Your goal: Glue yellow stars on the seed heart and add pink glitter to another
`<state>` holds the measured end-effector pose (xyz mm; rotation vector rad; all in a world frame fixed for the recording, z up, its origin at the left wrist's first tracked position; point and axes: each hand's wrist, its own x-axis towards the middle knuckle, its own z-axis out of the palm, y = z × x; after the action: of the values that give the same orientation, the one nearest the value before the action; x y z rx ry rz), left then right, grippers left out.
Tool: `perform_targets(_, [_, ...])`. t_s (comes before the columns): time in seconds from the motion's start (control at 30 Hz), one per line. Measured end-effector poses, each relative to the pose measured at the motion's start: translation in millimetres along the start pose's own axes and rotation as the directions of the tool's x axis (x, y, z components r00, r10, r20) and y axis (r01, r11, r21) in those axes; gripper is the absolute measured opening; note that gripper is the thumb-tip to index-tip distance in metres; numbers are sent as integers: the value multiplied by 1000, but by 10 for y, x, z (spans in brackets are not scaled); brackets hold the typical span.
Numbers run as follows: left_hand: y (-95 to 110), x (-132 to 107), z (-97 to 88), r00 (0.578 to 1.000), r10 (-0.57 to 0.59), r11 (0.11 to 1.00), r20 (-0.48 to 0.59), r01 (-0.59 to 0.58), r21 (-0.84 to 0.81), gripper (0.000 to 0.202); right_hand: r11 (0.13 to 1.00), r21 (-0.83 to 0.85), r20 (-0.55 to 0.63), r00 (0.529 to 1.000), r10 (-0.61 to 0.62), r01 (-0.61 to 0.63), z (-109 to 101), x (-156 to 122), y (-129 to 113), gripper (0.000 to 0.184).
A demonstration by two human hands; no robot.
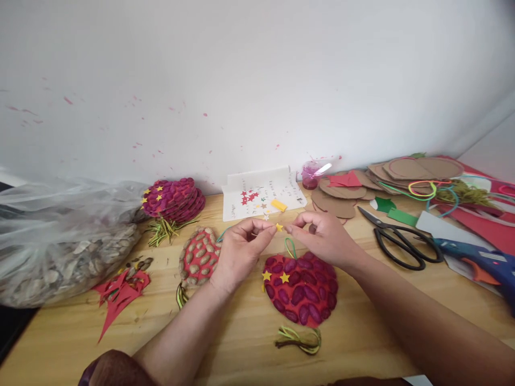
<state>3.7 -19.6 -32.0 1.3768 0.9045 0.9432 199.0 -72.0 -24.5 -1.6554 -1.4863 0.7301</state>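
A small yellow star (279, 227) is pinched between the thumb and finger of my left hand (243, 249). Just to its right, my right hand (324, 238) has its thumb and fingertips pressed together; whatever they grip is too small to make out. Below both hands lies a round red ornament (303, 289) covered with purple shell-like pieces. Two yellow stars (285, 277) sit on its upper left part, a green loop (290, 247) rises from its top, and a yellow-green and brown string tassel (300, 340) lies below it.
Left are a bag of shells (68, 262), red scraps (124, 295), stacked purple ornaments (173, 201) and a red ornament with tan shells (200, 257). Behind, paper (233, 209) holds small stars. Right are scissors (402, 241), a blue glue gun (475, 257), cardboard discs (422, 167) and a pink jar (309, 177).
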Motion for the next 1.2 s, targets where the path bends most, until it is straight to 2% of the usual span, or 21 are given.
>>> perform_targets(0.07, [12, -4, 11, 1000, -5, 1000, 1, 5, 0, 24, 1000, 17, -11, 1000, 5, -5, 5, -10, -19, 28])
perform_targets(0.2, [52, -10, 21, 1000, -17, 999, 7, 17, 28, 27, 984, 168, -11, 999, -52, 53, 4, -23, -65, 13])
perform_targets(0.4, [93, -15, 34, 999, -42, 997, 30, 40, 60, 30, 984, 178, 23, 1000, -16, 11, -5, -72, -139, 21])
perform_targets(0.5, [118, -28, 48, 996, -72, 996, 53, 68, 62, 32, 967, 252, 65, 998, 22, -37, 10, -81, -135, 22])
perform_targets(0.7, [91, -9, 25, 992, -75, 996, 102, 79, -40, 33, 923, 376, 100, 994, 51, -85, 4, -57, -122, 23])
perform_targets(0.97, [70, 5, -9, 999, -31, 997, 25, 32, -69, 29, 911, 401, 106, 993, 57, -95, 0, -57, -117, 21])
perform_targets(1.2, [105, -3, -11, 1000, -4, 998, 24, 6, -65, 28, 921, 376, 98, 993, 72, -104, 8, -56, -125, 22])
